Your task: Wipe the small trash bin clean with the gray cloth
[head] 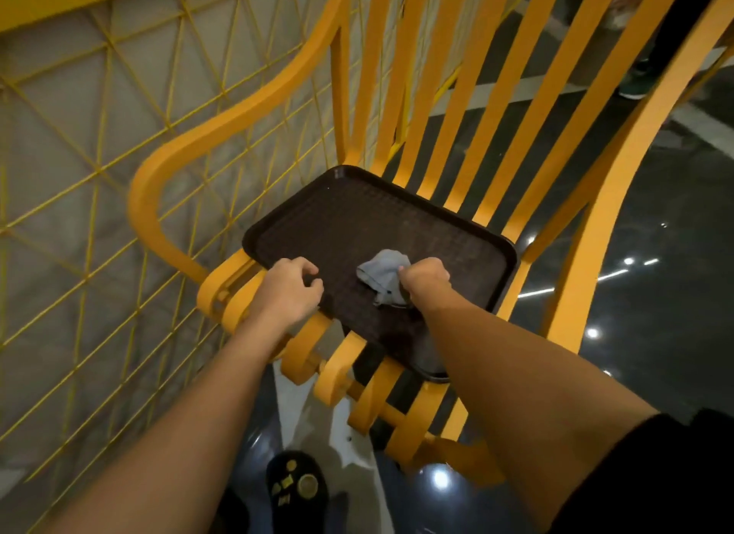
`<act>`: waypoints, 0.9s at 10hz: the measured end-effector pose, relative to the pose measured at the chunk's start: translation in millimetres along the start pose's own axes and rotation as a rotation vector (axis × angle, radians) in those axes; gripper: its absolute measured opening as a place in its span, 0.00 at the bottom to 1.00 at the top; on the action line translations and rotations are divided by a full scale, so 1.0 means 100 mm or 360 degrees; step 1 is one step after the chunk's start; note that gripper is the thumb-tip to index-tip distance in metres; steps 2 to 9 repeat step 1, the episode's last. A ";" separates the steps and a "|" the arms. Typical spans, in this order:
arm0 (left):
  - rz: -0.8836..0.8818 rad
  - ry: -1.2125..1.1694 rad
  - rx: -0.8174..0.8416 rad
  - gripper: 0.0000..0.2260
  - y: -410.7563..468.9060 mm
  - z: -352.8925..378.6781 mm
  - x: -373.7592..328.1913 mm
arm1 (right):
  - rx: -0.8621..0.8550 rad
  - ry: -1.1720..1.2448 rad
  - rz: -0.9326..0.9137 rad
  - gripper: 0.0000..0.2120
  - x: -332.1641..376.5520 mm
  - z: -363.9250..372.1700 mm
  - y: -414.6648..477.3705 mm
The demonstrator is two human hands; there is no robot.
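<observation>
A dark brown tray [357,219] lies on the seat of a yellow bench [488,108] made of metal slats. The gray cloth [383,273] is on the tray, in the near right part of it, and it is crumpled into a small bunch. The right hand [423,281] grips the cloth from the right side. Its fingers are curled tight and close together around the fabric, and one loose end of the cloth hangs out under the hand onto the tray surface. The left hand [290,287] holds the tray at its near left rim. Its fingers are also curled and pressed together over the rim, with the tips on the tray surface; the thumb I cannot see well. The two hands are near each other but apart.

Behind the bench, to the left, stands a yellow wire fence [99,136]. The floor [655,295] is dark and shiny, with small light reflections. Below, between the forearms, a black shoe [296,486] with gold ornaments shows. A black sleeve [655,474] covers the right upper arm.
</observation>
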State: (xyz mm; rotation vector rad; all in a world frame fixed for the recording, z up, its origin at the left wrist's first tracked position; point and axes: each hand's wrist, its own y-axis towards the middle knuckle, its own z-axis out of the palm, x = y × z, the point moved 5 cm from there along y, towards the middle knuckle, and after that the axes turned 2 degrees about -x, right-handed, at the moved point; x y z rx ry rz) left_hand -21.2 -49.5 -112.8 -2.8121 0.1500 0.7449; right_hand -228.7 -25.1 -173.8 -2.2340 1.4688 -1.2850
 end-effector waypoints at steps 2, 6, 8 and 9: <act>0.0064 0.0051 -0.0101 0.15 -0.09 -0.06 -0.03 | -0.0161 -0.0163 -0.0257 0.18 0.17 -0.11 -0.16; 0.0064 0.0051 -0.0101 0.15 -0.09 -0.06 -0.03 | -0.0161 -0.0163 -0.0257 0.18 0.17 -0.11 -0.16; 0.0064 0.0051 -0.0101 0.15 -0.09 -0.06 -0.03 | -0.0161 -0.0163 -0.0257 0.18 0.17 -0.11 -0.16; 0.0064 0.0051 -0.0101 0.15 -0.09 -0.06 -0.03 | -0.0161 -0.0163 -0.0257 0.18 0.17 -0.11 -0.16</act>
